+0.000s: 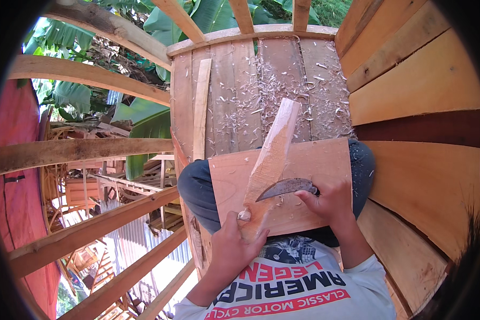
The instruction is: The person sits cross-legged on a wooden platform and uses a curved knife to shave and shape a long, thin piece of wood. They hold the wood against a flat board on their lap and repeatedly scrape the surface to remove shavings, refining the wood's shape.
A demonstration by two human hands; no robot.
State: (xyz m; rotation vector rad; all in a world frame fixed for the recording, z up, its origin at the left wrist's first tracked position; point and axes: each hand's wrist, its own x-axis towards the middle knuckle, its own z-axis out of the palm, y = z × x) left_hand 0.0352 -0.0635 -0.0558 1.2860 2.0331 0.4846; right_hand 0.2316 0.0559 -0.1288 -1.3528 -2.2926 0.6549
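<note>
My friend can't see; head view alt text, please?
Right hand holding a curved knife over a rough-cut wooden piece that the left hand grips; a board lies across the seated person's legs, and curled shavings litter the planks beyond.

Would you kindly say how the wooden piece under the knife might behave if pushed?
The wooden piece is probably stiff, being thick and unbent. It could slide on the flat board beneath. It seems unlikely to roll, given its flattish faces.

Curved knife point(289, 186) in right hand point(332, 201), over the long wood piece point(272, 149) in left hand point(232, 242)
</note>
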